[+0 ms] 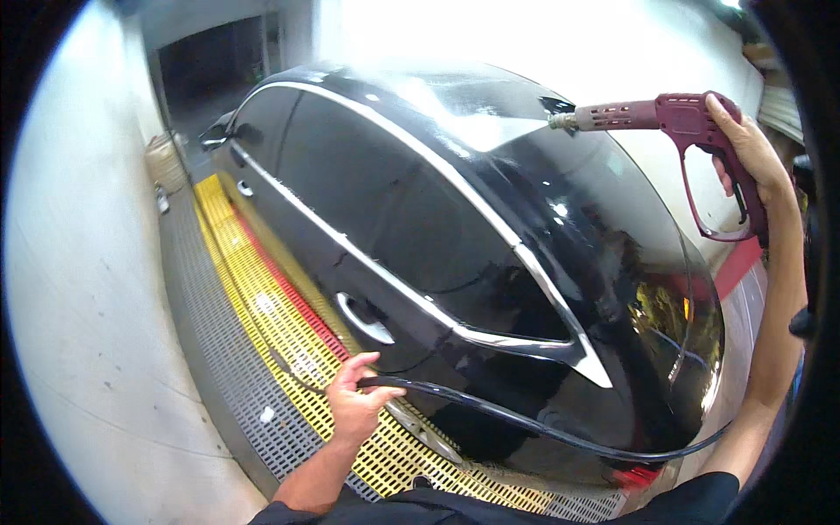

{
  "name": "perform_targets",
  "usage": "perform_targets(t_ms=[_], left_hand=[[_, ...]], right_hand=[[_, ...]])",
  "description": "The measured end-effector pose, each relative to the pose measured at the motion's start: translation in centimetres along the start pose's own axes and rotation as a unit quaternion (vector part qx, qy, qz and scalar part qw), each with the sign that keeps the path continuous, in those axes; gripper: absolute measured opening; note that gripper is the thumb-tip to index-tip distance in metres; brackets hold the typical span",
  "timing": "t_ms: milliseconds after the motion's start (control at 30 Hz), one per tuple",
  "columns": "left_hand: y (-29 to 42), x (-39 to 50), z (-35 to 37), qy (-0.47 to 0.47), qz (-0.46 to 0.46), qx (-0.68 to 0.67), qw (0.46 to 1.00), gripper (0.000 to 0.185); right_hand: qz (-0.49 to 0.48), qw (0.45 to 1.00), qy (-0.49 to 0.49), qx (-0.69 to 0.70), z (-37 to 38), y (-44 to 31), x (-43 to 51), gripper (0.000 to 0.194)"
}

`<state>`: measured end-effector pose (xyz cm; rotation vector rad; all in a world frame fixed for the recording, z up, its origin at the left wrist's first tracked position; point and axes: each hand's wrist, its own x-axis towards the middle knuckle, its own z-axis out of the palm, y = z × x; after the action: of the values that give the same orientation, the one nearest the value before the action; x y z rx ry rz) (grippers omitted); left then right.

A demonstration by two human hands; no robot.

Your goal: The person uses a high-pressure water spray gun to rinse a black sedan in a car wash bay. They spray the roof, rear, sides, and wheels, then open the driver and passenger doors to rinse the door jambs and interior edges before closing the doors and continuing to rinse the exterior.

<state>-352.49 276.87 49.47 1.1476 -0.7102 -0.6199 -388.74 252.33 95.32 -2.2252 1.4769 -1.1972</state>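
My right hand (748,141) grips a dark red pressure-washer spray gun (695,121) at the upper right, its nozzle pointing left over the rear of a black car (459,262). A fan of spray leaves the nozzle and spreads across the roof and rear glass. Low in the middle, my left hand (357,394) holds a black hose (499,412) between thumb and fingers, beside the rear door. The hose runs right toward my right arm, where its end is hidden. The chrome door handle (365,319) lies just above my left hand.
Yellow, red and grey plastic floor grating (295,348) runs between the car and a pale wall (92,262) on the left. More hose trails along the grating. A beige plastic container (165,164) stands near the car's front, by a dark opening (210,65).
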Motion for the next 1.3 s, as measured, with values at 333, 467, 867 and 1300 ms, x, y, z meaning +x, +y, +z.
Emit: perform_targets(t_ms=[333, 467, 867, 1300], left_hand=[[1.3, 7.5, -18.9, 0.046, 0.025, 0.015, 0.999, 0.067], [0.5, 11.0, -24.1, 0.086, -0.006, 0.016, 0.996, 0.066], [-0.8, 16.3, -27.0, 0.054, -0.033, 0.041, 0.997, 0.063], [-0.5, 25.0, -19.7, 0.01, -0.006, 0.076, 0.997, 0.058]], right_hand=[[-0.188, 0.978, 0.004, -0.092, 19.0, -22.6, 6.4, 0.066], [-0.18, 0.973, -0.087, -0.115, 25.2, -35.2, 7.0, 0.047], [-0.01, 0.949, -0.054, -0.311, 23.2, -34.6, 14.1, 0.04], [0.061, 0.982, 0.069, -0.167, 16.1, -16.5, 18.9, 0.041]])
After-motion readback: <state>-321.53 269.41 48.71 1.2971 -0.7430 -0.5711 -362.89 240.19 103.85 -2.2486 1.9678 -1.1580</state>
